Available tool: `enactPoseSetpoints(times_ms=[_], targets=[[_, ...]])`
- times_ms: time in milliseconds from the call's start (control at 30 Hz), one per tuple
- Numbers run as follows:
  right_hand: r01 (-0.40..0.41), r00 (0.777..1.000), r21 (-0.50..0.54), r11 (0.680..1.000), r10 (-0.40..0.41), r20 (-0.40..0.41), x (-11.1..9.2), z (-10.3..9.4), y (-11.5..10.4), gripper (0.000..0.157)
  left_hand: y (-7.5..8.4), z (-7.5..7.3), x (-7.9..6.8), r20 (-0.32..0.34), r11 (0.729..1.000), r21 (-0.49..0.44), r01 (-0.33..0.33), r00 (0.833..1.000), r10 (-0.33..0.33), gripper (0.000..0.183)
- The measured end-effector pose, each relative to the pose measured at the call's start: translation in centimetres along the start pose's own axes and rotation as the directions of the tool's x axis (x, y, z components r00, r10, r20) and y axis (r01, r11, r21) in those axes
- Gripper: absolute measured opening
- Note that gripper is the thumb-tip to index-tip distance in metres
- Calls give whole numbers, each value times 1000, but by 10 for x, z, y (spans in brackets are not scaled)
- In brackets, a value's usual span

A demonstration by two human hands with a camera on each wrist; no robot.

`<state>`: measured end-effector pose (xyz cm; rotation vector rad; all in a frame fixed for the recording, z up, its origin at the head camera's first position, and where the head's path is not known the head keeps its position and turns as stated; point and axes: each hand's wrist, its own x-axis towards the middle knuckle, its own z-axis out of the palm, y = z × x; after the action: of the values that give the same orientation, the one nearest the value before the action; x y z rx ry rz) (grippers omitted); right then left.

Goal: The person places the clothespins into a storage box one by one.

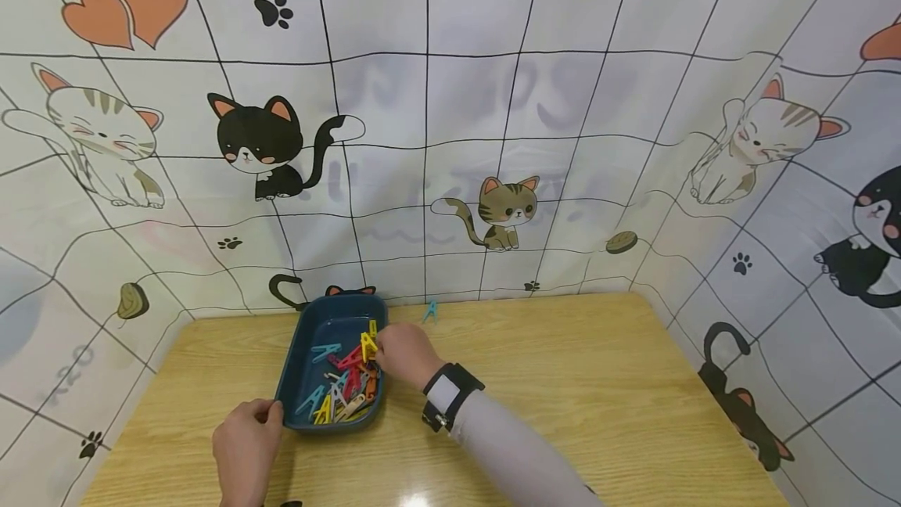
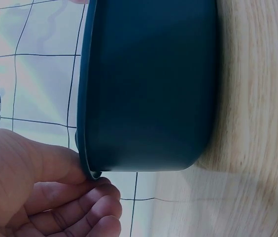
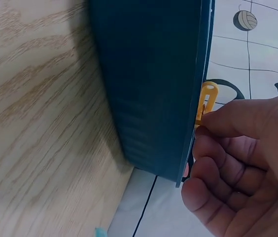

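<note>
A dark blue plastic tray [image 1: 331,310] holds a heap of clothespins [image 1: 345,393] in yellow, red, blue, orange and other colours. My left hand [image 1: 248,444] pinches its rim at the near left corner; in the left wrist view the thumb and index finger [image 2: 55,163] meet on that rim. At the right rim my right hand [image 1: 407,354] pinches a yellow clothespin [image 3: 209,94] between thumb and index finger. Its end by the fingertips is partly hidden. Another yellow clothespin [image 1: 372,327] shows just beyond, by the rim; whether it is clipped on, I cannot tell.
A light blue clothespin [image 1: 430,311] is at the back of the wooden table [image 1: 563,382], near the wall. Behind and beside the table hangs a white sheet [image 1: 394,116] printed with cats and grid lines. A black wristband [image 1: 450,396] is on my right wrist.
</note>
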<state>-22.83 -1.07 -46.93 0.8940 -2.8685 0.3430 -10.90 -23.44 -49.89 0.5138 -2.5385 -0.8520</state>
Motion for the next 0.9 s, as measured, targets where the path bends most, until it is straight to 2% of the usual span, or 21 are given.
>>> enactPoseSetpoints(times_ms=[233,400,567,900], targets=[[4,998,-48,999,-1,55,8,1,-7,28,1,0,1,9,1000,4,20,1000,-20,16],[11,996,-151,989,2,86,12,3,-14,17,1,1,1,3,1000,0,31,1000,-31,16],[6,994,-144,990,10,110,16,6,-18,12,1,1,0,-9,1000,-5,27,1000,-27,15],[38,997,-131,991,-30,65,15,8,-14,22,1,2,0,-11,1000,0,30,999,-30,15]])
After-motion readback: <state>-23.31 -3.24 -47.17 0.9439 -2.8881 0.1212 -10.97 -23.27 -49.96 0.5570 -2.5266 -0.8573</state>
